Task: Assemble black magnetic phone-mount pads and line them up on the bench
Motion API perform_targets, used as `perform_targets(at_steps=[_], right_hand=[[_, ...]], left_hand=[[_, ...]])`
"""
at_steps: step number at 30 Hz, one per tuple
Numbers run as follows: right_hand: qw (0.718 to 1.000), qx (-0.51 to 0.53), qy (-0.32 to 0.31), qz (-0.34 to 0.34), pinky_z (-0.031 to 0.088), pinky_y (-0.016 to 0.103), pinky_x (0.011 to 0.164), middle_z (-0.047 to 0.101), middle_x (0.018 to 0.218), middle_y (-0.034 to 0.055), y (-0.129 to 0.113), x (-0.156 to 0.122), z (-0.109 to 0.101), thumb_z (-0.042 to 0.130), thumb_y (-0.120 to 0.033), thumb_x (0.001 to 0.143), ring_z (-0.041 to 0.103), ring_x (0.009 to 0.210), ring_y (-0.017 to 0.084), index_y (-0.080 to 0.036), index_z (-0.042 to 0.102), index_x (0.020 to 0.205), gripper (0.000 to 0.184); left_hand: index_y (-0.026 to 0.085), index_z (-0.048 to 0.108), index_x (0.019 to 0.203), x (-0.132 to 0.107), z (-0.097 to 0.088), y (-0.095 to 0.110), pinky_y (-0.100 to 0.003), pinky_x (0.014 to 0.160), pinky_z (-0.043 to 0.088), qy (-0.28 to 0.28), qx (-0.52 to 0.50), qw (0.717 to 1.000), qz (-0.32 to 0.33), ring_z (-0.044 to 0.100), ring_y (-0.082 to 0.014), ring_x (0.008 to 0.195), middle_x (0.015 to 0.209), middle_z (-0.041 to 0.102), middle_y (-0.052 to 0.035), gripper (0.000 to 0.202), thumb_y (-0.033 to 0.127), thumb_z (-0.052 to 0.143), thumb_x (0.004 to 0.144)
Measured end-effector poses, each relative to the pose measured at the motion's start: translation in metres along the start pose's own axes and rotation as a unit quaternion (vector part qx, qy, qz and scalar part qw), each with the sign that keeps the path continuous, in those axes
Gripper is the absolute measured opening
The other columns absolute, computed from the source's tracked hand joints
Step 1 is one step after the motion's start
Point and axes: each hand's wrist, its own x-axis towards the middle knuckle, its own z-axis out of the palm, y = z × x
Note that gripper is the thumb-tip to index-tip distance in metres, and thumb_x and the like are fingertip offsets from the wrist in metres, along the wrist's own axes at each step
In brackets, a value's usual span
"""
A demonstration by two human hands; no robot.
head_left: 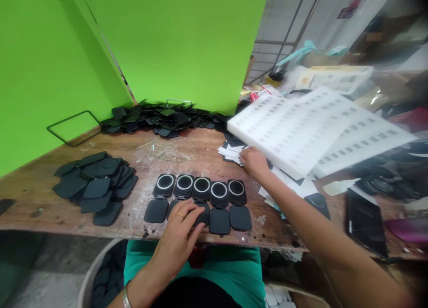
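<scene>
A row of several open black hinged cases (pixel 219 200) with white rings in their upper halves lies near the front edge of the wooden table (pixel 187 154). My left hand (pixel 180 232) rests flat on the lower flaps of the middle cases, fingers spread. My right hand (pixel 253 161) reaches to a small stack of white cards (pixel 230 151) beside a white foam tray (pixel 301 129), fingers curled down onto the stack; I cannot see whether it grips a card.
A pile of flat black pads (pixel 96 183) lies left of the cases. A bigger heap of black parts (pixel 160 118) sits against the green wall (pixel 167 40). A bin (pixel 96 272) with black pieces stands under the table. Clutter and a dark tray (pixel 366 223) fill the right side.
</scene>
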Motion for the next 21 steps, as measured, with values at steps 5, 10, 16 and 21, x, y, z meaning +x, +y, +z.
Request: perform_targets(at_steps=[5, 10, 16, 21], right_hand=[[0.998, -0.036, -0.042, 0.007, 0.037, 0.032, 0.07, 0.071, 0.089, 0.0201, 0.0, 0.014, 0.01, 0.045, -0.015, 0.094, 0.062, 0.085, 0.027, -0.008, 0.073, 0.086, 0.03], [0.997, -0.063, -0.045, -0.013, 0.037, 0.032, 0.071, 0.07, 0.095, 0.0209, -0.004, 0.016, 0.009, 0.043, -0.01, 0.093, 0.062, 0.09, 0.027, -0.005, 0.072, 0.098, 0.03], [0.996, -0.068, -0.026, -0.049, 0.035, 0.032, 0.07, 0.068, 0.094, 0.0162, -0.001, 0.017, 0.011, 0.045, -0.026, 0.097, 0.058, 0.087, 0.024, -0.011, 0.074, 0.088, 0.034], [0.995, -0.064, 0.004, -0.082, 0.032, 0.034, 0.067, 0.066, 0.089, 0.0181, -0.005, 0.02, 0.02, 0.048, -0.008, 0.089, 0.054, 0.081, 0.024, -0.008, 0.071, 0.082, 0.024]], left_hand=[[0.023, 0.06, 0.124, -0.005, -0.004, -0.004, -0.045, 0.102, 0.05, 0.0, -0.01, 1.0, -0.017, 0.052, -0.0262, 0.122, 0.117, 0.061, -0.0095, 0.03, 0.019, 0.053, 0.095], [0.023, 0.06, 0.123, -0.005, -0.005, -0.006, -0.045, 0.1, 0.051, 0.005, -0.022, 0.999, -0.024, 0.053, -0.0265, 0.12, 0.115, 0.062, -0.0099, 0.029, 0.02, 0.052, 0.095], [0.023, 0.06, 0.123, -0.008, -0.007, -0.007, -0.046, 0.101, 0.051, 0.007, -0.031, 0.999, -0.033, 0.053, -0.027, 0.122, 0.117, 0.062, -0.0102, 0.029, 0.021, 0.053, 0.095], [0.024, 0.06, 0.124, -0.015, -0.009, -0.009, -0.044, 0.102, 0.051, 0.009, -0.036, 0.998, -0.042, 0.051, -0.0262, 0.124, 0.119, 0.061, -0.0097, 0.029, 0.02, 0.051, 0.096]])
